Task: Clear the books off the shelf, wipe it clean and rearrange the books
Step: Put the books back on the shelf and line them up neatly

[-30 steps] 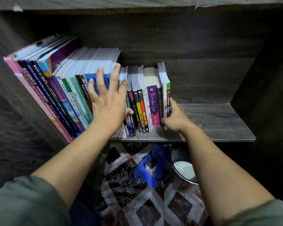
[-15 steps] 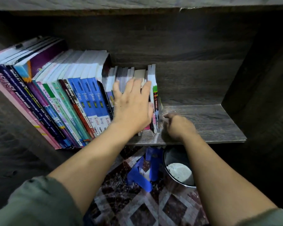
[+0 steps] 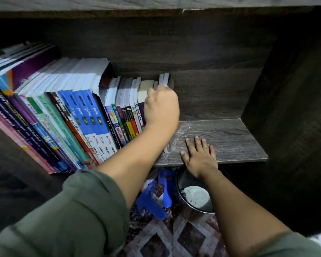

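Note:
A row of books (image 3: 85,108) leans leftward across the left and middle of a dark wooden shelf (image 3: 230,134). Tall textbooks stand at the left, smaller paperbacks (image 3: 130,115) at the right end of the row. My left hand (image 3: 160,106) is at the rightmost paperbacks, fingers curled over their top edges, and hides their spines. My right hand (image 3: 199,156) lies flat, fingers spread, on the bare shelf board just right of the books, near the front edge.
The shelf's right side wall (image 3: 285,108) and back panel (image 3: 211,93) close it in. Below the shelf front, on a patterned floor covering (image 3: 174,238), stand a dark round bin (image 3: 195,197) with something pale inside and a blue plastic object (image 3: 152,199).
My left hand slid right along the row from the blue books to the last paperbacks and curled over them. My right hand left the end books and spread flat on the shelf board.

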The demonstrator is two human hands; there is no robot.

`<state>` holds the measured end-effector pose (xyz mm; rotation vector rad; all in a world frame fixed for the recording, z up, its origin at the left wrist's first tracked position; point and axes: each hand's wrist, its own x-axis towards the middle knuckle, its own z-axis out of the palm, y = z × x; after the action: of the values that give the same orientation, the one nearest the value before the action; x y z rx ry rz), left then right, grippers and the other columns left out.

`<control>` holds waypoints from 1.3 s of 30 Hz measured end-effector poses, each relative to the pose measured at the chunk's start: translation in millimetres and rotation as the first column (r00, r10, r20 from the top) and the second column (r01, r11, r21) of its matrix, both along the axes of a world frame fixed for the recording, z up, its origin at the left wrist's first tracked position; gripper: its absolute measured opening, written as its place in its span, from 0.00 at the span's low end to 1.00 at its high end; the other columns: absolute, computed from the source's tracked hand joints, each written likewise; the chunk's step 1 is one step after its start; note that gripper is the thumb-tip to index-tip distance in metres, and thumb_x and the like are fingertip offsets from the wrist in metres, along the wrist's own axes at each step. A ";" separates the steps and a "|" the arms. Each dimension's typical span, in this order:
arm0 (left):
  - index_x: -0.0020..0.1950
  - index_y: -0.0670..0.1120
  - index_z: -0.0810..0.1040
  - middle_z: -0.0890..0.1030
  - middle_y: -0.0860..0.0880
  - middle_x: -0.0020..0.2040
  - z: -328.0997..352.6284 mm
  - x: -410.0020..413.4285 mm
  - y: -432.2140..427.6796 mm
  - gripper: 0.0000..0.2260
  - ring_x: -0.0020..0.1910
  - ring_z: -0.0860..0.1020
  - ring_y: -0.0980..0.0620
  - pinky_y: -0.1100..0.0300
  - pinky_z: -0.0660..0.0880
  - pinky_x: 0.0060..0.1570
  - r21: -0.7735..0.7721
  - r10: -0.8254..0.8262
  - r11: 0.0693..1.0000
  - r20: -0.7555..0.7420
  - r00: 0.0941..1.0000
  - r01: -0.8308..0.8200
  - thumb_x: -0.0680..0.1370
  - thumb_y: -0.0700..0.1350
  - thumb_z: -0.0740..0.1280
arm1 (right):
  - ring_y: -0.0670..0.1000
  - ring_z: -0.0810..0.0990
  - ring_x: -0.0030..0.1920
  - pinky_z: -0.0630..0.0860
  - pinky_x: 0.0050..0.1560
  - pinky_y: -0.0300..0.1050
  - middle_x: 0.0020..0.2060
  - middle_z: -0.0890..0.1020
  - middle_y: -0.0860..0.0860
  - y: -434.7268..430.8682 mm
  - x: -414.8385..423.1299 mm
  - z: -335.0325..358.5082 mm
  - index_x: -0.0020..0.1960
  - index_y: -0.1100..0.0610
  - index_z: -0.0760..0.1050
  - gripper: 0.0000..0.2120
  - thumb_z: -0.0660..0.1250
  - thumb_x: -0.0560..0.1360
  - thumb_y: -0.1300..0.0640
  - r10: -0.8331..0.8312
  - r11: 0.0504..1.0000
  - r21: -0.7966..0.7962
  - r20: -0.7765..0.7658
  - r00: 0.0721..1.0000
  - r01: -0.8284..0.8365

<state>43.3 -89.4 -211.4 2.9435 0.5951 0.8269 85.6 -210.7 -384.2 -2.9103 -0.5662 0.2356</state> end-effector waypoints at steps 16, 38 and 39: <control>0.78 0.53 0.39 0.63 0.40 0.67 -14.6 -45.7 -7.3 0.40 0.48 0.72 0.46 0.56 0.66 0.42 -0.368 0.048 0.927 -0.069 0.996 -0.070 0.79 0.42 0.65 | 0.56 0.36 0.77 0.34 0.74 0.58 0.78 0.40 0.52 4.1 -2.0 7.7 0.79 0.46 0.42 0.29 0.46 0.82 0.41 -0.033 0.999 0.023 -0.113 0.993 0.035; 0.78 0.52 0.37 0.72 0.42 0.61 4.5 -178.4 60.1 0.42 0.53 0.78 0.41 0.49 0.73 0.49 -0.075 0.070 0.992 -0.329 0.942 -0.100 0.77 0.42 0.66 | 0.59 0.45 0.77 0.53 0.75 0.58 0.78 0.43 0.54 110.1 -51.6 125.0 0.74 0.36 0.57 0.27 0.63 0.78 0.43 0.264 0.686 0.649 0.199 0.944 -0.329; 0.79 0.52 0.37 0.72 0.42 0.62 2.3 -179.0 61.8 0.42 0.53 0.77 0.41 0.49 0.73 0.50 -0.087 0.073 0.990 -0.334 0.940 -0.108 0.77 0.42 0.66 | 0.59 0.43 0.77 0.52 0.75 0.61 0.78 0.41 0.52 113.0 -52.1 124.1 0.74 0.35 0.56 0.29 0.63 0.77 0.42 0.253 0.692 0.639 0.221 0.942 -0.336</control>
<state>-135.7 -27.6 -209.1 2.9946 0.7678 0.2905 33.5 -97.7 -260.1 -2.1213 -0.9189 -0.0975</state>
